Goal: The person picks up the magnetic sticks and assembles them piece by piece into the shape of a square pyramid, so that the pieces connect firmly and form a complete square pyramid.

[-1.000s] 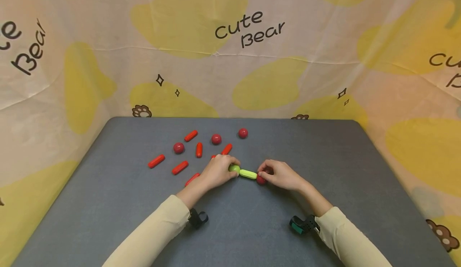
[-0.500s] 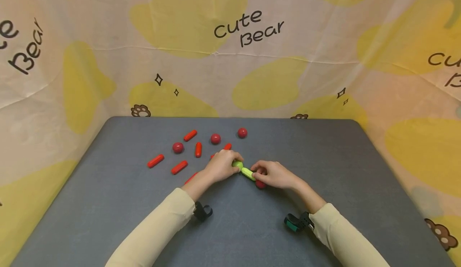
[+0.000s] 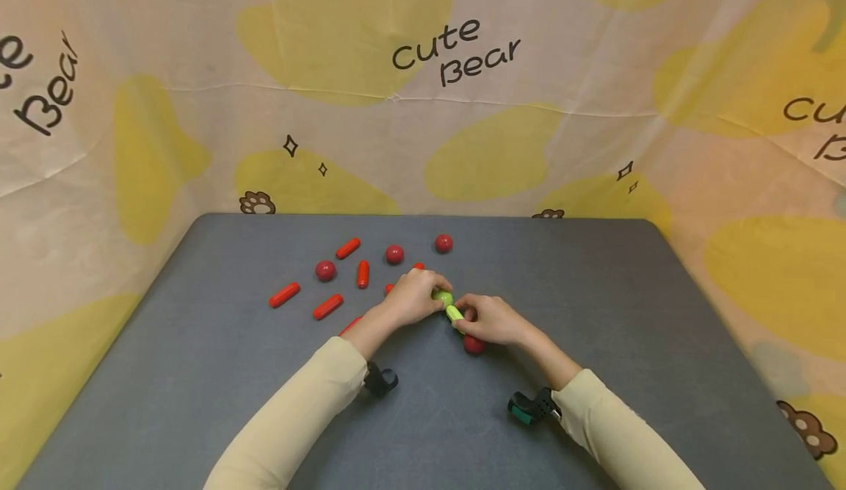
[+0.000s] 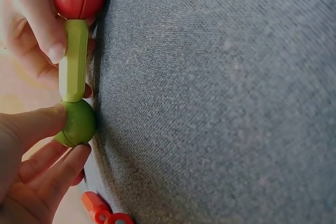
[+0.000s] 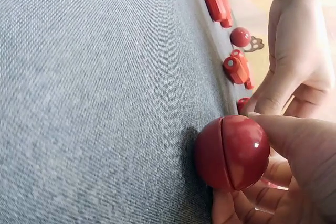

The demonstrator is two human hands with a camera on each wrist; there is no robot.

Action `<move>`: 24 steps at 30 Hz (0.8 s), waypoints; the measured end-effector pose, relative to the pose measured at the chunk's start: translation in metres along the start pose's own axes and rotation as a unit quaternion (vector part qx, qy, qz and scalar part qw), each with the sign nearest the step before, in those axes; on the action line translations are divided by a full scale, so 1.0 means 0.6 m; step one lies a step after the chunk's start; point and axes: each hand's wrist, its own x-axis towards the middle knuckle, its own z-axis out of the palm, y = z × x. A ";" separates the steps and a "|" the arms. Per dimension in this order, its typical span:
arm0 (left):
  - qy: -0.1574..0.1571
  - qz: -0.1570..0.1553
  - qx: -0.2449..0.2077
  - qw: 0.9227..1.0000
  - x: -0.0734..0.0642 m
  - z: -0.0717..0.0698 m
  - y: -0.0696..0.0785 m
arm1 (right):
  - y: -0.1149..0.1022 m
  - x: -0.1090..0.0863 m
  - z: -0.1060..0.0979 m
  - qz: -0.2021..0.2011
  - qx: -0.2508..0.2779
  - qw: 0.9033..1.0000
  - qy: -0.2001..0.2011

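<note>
A light-green ridged rod (image 4: 74,64) joins a green ball (image 4: 80,122) at one end and a dark red ball (image 5: 232,153) at the other. My left hand (image 3: 415,298) pinches the green ball between thumb and fingers. With thumb and fingertips, my right hand (image 3: 497,320) holds the rod near the red ball's end. The piece lies low over the grey table, the red ball nearer to me. In the right wrist view the red ball covers the rod.
Several red rods (image 3: 284,294) lie scattered on the grey table (image 3: 218,372) left of my hands. Beyond them are loose red balls (image 3: 394,254), one further right (image 3: 443,243). A patterned cloth (image 3: 489,137) stands behind the table. My left arm partly covers some rods.
The joined piece has swung, its green end moving away and right and its red end slightly nearer. My right hand's fingers have shifted from the red ball onto the rod.
</note>
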 end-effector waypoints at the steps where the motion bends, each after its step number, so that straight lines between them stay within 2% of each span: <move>1: 0.000 0.001 -0.002 1.000 0.000 0.000 0.000 | -0.001 0.001 0.001 0.001 0.000 1.000 0.003; 6: 0.000 0.002 -0.007 1.000 0.001 -0.001 -0.001 | -0.002 0.001 0.004 0.005 0.006 1.000 0.009; 11: 0.009 0.010 -0.034 0.999 -0.004 -0.007 -0.003 | -0.003 0.000 0.004 0.010 0.010 1.000 0.013; 17: 0.026 0.018 -0.044 0.999 -0.011 -0.023 -0.009 | -0.004 -0.001 0.005 0.026 0.013 0.999 0.018; 24: 0.032 0.009 -0.055 0.998 -0.025 -0.048 -0.019 | -0.004 -0.003 0.006 0.048 0.016 0.998 0.030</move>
